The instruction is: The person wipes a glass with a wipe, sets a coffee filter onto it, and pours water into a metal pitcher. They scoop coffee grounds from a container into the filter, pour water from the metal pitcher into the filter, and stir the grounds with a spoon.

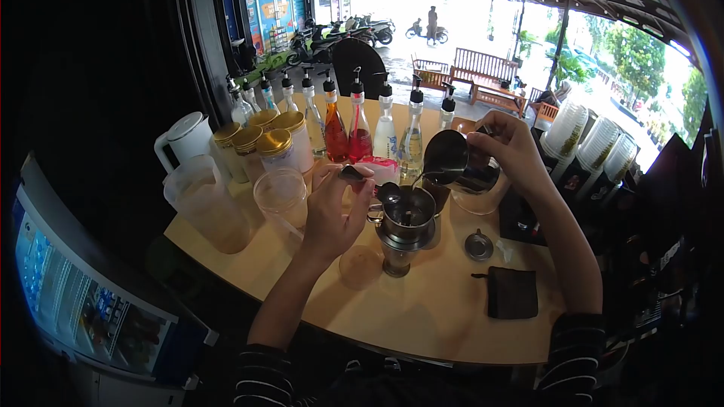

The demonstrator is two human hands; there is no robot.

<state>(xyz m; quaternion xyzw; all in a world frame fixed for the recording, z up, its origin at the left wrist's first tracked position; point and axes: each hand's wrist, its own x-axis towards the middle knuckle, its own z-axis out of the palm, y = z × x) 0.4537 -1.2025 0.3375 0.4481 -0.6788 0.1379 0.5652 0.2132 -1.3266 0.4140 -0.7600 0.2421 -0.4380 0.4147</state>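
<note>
My right hand (513, 149) grips a dark metal pitcher (446, 158), tilted to the left. From its lip a thin stream runs down toward a metal drip coffee filter (406, 232). This filter rests on a small glass (397, 264). My left hand (332, 209) is closed around the handle of a spoon (388, 194), whose bowl sits at the filter's rim, near the stream. Whether the spoon touches the rim, I cannot tell. To the right of the filter lies a small round metal lid (478, 246).
Pump bottles (359, 132) line the table's (445, 316) far side. Gold-lidded jars (277, 147), a clear pitcher (207, 207) and a white jug (188, 136) stand left. A dark folded cloth (513, 293) lies right, below stacked plastic cups (566, 130). A person (432, 24) stands outside.
</note>
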